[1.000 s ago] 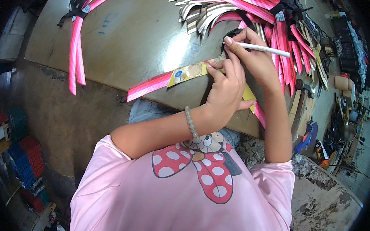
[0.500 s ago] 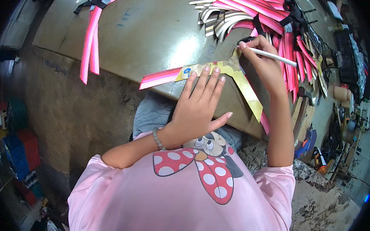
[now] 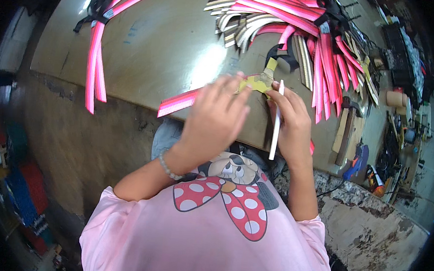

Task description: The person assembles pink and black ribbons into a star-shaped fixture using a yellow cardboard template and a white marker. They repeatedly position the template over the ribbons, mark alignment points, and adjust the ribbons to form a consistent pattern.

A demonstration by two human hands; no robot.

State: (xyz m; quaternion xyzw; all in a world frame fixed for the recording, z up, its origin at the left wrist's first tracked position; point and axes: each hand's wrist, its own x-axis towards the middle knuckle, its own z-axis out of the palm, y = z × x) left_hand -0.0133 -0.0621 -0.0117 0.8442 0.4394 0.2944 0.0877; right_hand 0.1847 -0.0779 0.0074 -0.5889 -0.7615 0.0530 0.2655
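In the head view, the yellow template [image 3: 257,85] lies on the table [image 3: 147,56], near its front edge and just beyond the person's hands. It is a flat, thin piece with a short arm pointing away from the person; from the foot of that arm a second part runs left until fingers cover it. Its yellow is bright at the tip of the short arm, while the surface where the parts meet is worn to a dull greyish tan, with an uneven border between the two colours.

A pink webbing strap [image 3: 176,103] emerges to the left of the template, slanting toward the person. It is banded lengthwise in deep and pale pink, has a ribbed weave and ends in a straight cut.

The left hand [image 3: 213,113] is over the left part of the template, fingers slightly apart and blurred; I cannot tell whether it presses or hovers. A beaded bracelet [image 3: 168,167] circles that wrist. The right hand [image 3: 293,119], at the template's right side, is closed around a white pen [image 3: 275,134], which points nearly straight toward the person; its fingertips are right by the template's junction.

Beyond and right of the template is a heap of pink and brown-striped straps [image 3: 322,75]. Farther right of the template lies a hammer [image 3: 346,133]. Well to its left are two pink straps [image 3: 92,73] joined at a black fitting [image 3: 99,9].
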